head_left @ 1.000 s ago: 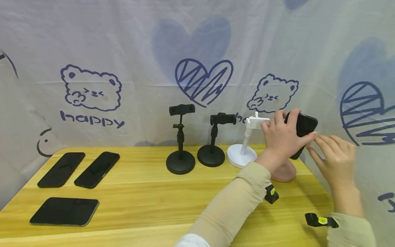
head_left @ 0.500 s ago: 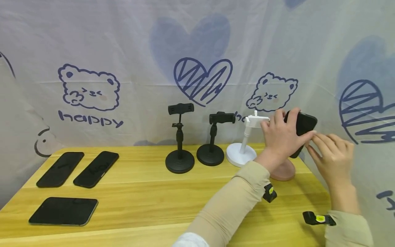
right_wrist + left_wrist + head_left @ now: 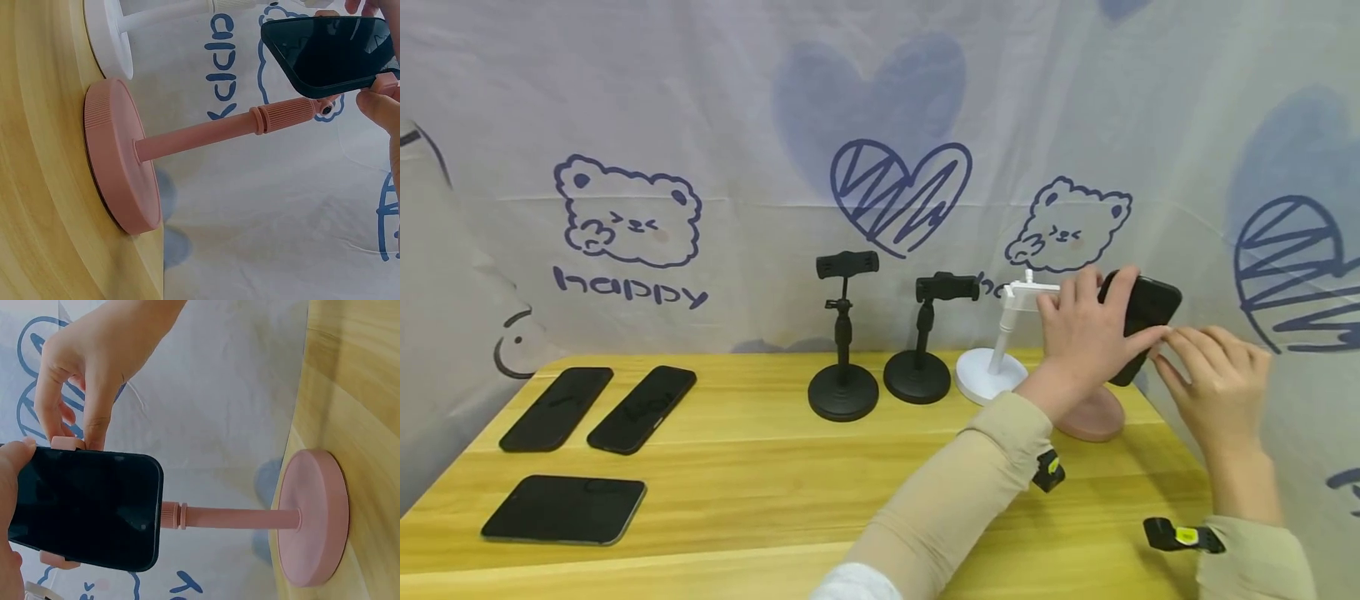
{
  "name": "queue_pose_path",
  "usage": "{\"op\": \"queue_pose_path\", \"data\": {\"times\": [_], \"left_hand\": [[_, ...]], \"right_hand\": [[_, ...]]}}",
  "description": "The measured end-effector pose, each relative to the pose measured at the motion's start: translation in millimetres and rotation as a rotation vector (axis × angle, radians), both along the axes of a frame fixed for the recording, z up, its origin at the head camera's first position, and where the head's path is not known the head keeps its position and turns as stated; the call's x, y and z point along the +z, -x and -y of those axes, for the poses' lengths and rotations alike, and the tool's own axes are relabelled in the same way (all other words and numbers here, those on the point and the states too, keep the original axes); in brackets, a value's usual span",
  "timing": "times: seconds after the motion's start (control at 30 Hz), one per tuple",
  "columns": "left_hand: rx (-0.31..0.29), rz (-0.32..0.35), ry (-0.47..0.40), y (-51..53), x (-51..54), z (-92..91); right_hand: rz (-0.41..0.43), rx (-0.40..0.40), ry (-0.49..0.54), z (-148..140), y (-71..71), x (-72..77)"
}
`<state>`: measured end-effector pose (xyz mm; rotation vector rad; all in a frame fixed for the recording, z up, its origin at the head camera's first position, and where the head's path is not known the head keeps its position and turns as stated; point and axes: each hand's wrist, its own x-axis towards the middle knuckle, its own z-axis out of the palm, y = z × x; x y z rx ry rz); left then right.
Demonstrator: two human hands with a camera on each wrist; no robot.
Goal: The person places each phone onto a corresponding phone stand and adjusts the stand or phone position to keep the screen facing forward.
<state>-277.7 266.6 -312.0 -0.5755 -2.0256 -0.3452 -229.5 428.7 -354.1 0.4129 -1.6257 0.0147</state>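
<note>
A black smartphone (image 3: 1152, 304) sits upright in the clamp of a pink phone stand (image 3: 319, 519), whose round base stands on the table. In the left wrist view, pink clamp ends (image 3: 67, 443) show at both long edges of the phone. My left hand (image 3: 1082, 333) holds the phone near its top, with the thumb along its screen side. At the phone's right edge, my right hand (image 3: 1219, 387) pinches the clamp end between thumb and fingers. The right wrist view shows that thumb (image 3: 378, 109) against the pink clamp end. The clamp's back is hidden behind the phone.
Left of the pink stand stand a white phone stand (image 3: 988, 375) and two black phone stands (image 3: 842, 392) (image 3: 917, 379) in a row. Several black smartphones (image 3: 563, 510) lie on the left of the wooden table (image 3: 760, 483). A printed curtain (image 3: 760, 100) hangs behind.
Both hands stay at the phone and the pink stand with almost no movement. The head view shifts slightly.
</note>
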Motion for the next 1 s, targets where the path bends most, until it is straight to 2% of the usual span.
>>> {"op": "queue_pose_path", "data": {"times": [0.23,0.5,0.6,0.8,1.0], "left_hand": [[-0.022,-0.029,0.053,0.0,-5.2,9.5],[-0.025,-0.030,0.038,0.9,-8.2,25.5],[-0.043,-0.029,0.033,0.4,-9.5,31.5],[-0.073,-0.033,0.050,-3.4,-15.0,44.4],[-0.075,-0.073,0.059,-8.3,-17.5,58.1]], "right_hand": [[0.031,-0.012,0.015,-0.1,-1.3,-1.1],[0.048,-0.011,0.036,1.5,-0.1,0.0],[0.055,-0.013,0.047,0.9,-1.1,0.4],[0.057,-0.009,0.064,-0.5,-1.8,0.3],[0.071,-0.012,0.070,-2.0,-0.7,-0.2]]}}
